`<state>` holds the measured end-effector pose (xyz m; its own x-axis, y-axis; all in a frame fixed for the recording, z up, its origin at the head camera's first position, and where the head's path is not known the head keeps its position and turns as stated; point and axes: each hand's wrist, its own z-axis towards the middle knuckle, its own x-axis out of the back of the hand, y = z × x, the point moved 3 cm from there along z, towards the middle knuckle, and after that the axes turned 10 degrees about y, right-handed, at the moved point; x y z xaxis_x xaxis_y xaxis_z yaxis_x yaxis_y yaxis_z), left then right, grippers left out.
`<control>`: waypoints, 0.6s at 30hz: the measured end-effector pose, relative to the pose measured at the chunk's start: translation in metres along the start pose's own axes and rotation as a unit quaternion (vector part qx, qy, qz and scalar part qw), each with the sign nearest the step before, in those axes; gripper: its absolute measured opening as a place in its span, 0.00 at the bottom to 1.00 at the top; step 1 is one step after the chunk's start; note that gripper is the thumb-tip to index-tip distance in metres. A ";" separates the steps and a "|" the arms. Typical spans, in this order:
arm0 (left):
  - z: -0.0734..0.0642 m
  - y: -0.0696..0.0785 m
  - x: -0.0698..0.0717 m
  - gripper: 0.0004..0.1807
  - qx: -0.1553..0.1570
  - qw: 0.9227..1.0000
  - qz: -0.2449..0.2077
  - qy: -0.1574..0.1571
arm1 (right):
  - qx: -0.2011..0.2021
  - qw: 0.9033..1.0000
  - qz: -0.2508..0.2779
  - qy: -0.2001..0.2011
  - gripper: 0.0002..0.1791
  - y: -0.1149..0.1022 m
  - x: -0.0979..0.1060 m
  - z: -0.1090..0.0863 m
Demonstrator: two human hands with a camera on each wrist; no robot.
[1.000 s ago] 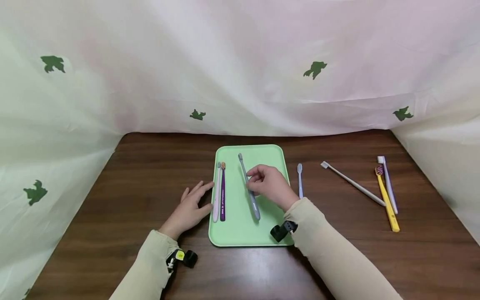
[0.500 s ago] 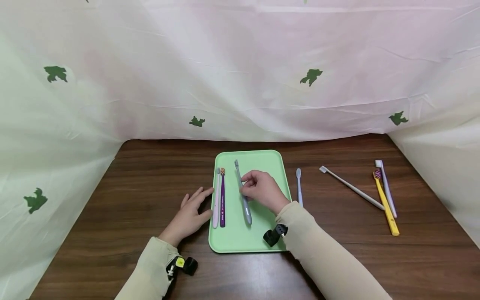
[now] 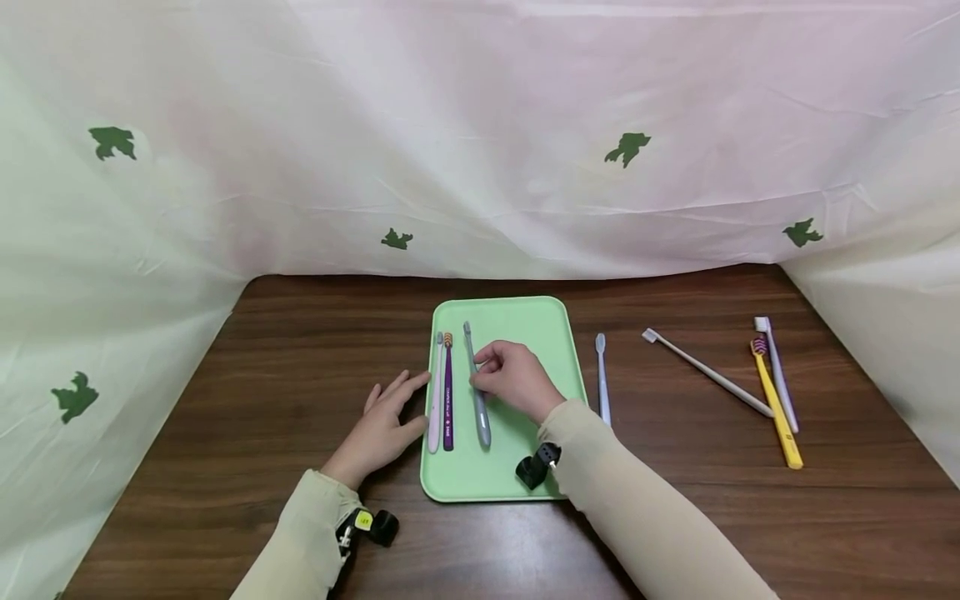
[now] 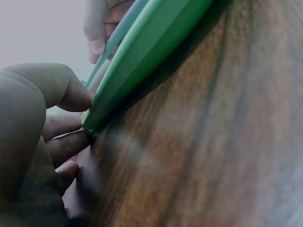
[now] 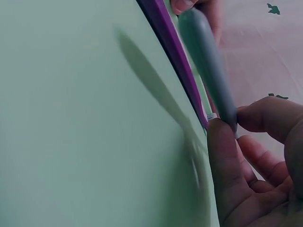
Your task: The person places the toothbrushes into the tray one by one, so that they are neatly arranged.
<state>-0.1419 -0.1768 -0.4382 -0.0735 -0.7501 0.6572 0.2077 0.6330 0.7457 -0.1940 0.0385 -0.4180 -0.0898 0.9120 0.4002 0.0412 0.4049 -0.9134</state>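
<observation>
In the head view my right hand (image 3: 517, 382) pinches a grey toothbrush (image 3: 482, 421) between thumb and fingers, over the green tray (image 3: 465, 479). The right wrist view shows the thick end of its handle (image 5: 208, 66) raised off the tray, with its shadow below. Left of it, a purple toothbrush (image 3: 448, 408) and a pale pink toothbrush (image 3: 435, 408) lie side by side on the tray. My left hand (image 3: 378, 429) touches the tray's left edge, its fingers loosely extended; the left wrist view has thumb and fingertips at the green rim (image 4: 137, 61).
Just right of the tray lies a light blue toothbrush (image 3: 603, 383), its lower end behind the right sleeve. Farther right are a light grey toothbrush (image 3: 708, 372), a yellow one (image 3: 780, 417) and a lavender one (image 3: 780, 379) on the brown table (image 3: 315, 333). A pale curtain (image 3: 480, 150) hangs behind.
My right hand has moved left over the tray, bringing the grey toothbrush nearer the purple one and turning it more upright in view. The left hand stays at the tray's edge.
</observation>
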 end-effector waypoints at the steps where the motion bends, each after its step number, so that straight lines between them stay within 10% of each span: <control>1: 0.000 0.000 0.000 0.34 0.000 1.000 0.000 0.000 | -0.002 1.000 0.005 -0.002 0.13 0.000 -0.001 0.000; 18: 0.001 0.001 0.002 0.34 -0.001 1.000 0.004 0.000 | -0.024 0.999 0.010 -0.029 0.14 -0.005 -0.016 0.004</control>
<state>-0.1431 -0.1772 -0.4365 -0.0727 -0.7447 0.6634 0.2096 0.6389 0.7402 -0.1967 0.0218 -0.4205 -0.1465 0.9155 0.3748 0.0911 0.3897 -0.9164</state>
